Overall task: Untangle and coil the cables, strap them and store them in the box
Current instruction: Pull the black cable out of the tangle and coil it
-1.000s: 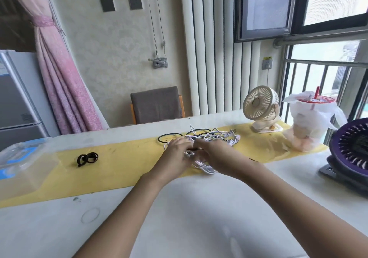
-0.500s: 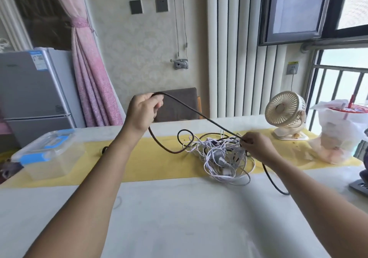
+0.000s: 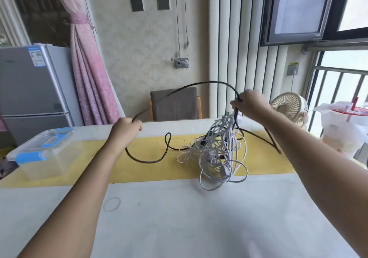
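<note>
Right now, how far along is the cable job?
Early. Done: nothing coiled, strapped or boxed; the clear plastic box with blue latches is closed. In hand: the left hand and right hand grip the thin black cable, arched between them, partly caught in the tangled white cables. Left: separating, coiling, strapping, storing everything.

box (image 3: pixel 47 158) left of cables (image 3: pixel 217 154), fan (image 3: pixel 288 103) perhaps behind

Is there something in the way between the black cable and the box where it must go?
Yes, two things. The black cable, gripped by the left hand and the right hand, runs through the white tangle, which hangs from it. The box, at the left of the table, has its lid on. Nothing else shows between them.
</note>
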`<act>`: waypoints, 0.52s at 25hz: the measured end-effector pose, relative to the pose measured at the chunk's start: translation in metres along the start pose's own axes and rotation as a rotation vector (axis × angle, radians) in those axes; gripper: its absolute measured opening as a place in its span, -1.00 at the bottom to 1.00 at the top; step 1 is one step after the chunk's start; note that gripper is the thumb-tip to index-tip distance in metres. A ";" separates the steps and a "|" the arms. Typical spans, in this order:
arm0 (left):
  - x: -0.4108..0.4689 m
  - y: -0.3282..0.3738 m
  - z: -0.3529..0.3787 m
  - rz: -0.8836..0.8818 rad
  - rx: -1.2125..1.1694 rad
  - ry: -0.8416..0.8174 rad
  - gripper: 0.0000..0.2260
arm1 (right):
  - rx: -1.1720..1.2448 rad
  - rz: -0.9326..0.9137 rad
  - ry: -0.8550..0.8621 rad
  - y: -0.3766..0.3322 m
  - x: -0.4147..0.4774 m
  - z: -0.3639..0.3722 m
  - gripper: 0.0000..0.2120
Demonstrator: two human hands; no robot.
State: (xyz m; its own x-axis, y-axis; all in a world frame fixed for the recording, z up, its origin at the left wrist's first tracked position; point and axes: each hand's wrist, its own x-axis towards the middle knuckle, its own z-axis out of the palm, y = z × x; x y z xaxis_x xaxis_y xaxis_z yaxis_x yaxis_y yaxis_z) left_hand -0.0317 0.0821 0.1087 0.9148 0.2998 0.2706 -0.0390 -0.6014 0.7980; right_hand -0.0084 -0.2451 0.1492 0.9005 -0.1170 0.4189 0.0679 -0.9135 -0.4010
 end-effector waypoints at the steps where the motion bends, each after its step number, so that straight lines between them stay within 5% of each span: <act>1: 0.000 -0.002 0.006 -0.017 0.107 -0.069 -0.76 | 0.039 -0.021 0.047 -0.010 0.007 -0.014 -0.79; 5: 0.000 0.001 0.019 0.007 0.221 -0.253 -0.81 | 0.209 -0.107 0.297 -0.045 0.024 -0.057 -0.76; 9: -0.017 0.034 0.025 0.222 0.161 -0.339 0.00 | 0.144 -0.224 0.293 -0.077 0.022 -0.065 -0.76; 13: -0.018 0.091 0.031 0.405 -0.275 -0.430 0.20 | 0.209 -0.328 0.380 -0.117 0.028 -0.088 -0.75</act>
State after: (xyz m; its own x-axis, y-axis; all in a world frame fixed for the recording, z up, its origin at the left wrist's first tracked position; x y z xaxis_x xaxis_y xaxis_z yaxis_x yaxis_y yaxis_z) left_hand -0.0388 -0.0011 0.1594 0.8830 -0.2689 0.3847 -0.4639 -0.3760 0.8021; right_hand -0.0293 -0.1761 0.2799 0.6012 -0.0070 0.7990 0.4381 -0.8334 -0.3369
